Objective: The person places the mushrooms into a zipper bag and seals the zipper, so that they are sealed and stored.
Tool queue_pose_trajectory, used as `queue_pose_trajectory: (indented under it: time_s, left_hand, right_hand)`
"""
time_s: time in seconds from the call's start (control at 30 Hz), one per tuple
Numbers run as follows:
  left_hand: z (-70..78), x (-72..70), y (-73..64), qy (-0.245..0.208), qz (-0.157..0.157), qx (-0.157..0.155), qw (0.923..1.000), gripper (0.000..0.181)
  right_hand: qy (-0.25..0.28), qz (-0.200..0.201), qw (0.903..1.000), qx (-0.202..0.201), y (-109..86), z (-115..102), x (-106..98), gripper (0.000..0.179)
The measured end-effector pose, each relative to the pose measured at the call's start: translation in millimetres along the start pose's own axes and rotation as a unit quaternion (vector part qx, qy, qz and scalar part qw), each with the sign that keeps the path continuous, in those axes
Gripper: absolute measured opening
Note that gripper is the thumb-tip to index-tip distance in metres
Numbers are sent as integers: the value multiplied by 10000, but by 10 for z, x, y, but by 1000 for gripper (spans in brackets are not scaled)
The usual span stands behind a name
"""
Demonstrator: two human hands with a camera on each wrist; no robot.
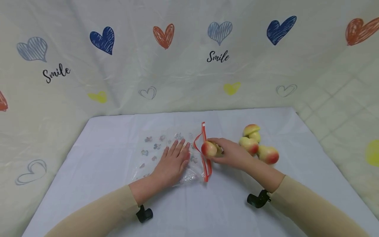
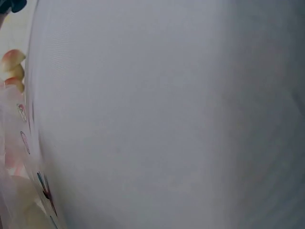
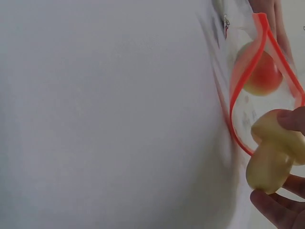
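A clear zip bag point(image 1: 151, 154) with small printed figures and a red zip edge point(image 1: 206, 174) lies on the white table. My left hand point(image 1: 171, 164) rests on top of it, fingers straight and pointing away from me. At the bag's mouth, my right hand point(image 1: 232, 154) pinches a toy mushroom point(image 3: 269, 167), yellowish with a red patch on its cap. In the right wrist view the red edges gape apart, and another mushroom point(image 3: 264, 76) shows inside the bag. Only the bag's side point(image 2: 16, 133) appears along the left border of the left wrist view.
To the right of my right hand sit three more toy mushrooms: one upright at the back point(image 1: 251, 130), one in the middle point(image 1: 249, 145) and one in front point(image 1: 268, 154). A pale curtain point(image 1: 183, 69) printed with hearts hangs behind the table point(image 1: 97, 158).
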State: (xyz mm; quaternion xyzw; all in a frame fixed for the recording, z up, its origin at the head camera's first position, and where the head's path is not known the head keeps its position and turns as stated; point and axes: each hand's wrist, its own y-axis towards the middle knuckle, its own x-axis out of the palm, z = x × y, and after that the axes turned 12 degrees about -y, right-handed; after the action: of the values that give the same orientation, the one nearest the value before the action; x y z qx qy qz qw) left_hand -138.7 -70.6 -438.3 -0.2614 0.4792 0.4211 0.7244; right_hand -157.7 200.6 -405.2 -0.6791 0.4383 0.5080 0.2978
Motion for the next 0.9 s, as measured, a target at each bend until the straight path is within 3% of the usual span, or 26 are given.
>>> queue_pose_trajectory:
  time_s: [0.5, 0.73, 0.9]
  left_hand:
    - [23, -14, -16, 0, -58, -38, 10000, 67]
    - [17, -8, -15, -10, -4, 18, 10000, 64]
    - [11, -2, -8, 7, 5, 10, 10000, 63]
  right_hand:
    - [-7, -281, 9996, -102, 154, -128, 156, 65]
    - [395, -355, 9984, 193, 174, -97, 181, 68]
    - [255, -394, 9981, 409, 165, -37, 158, 68]
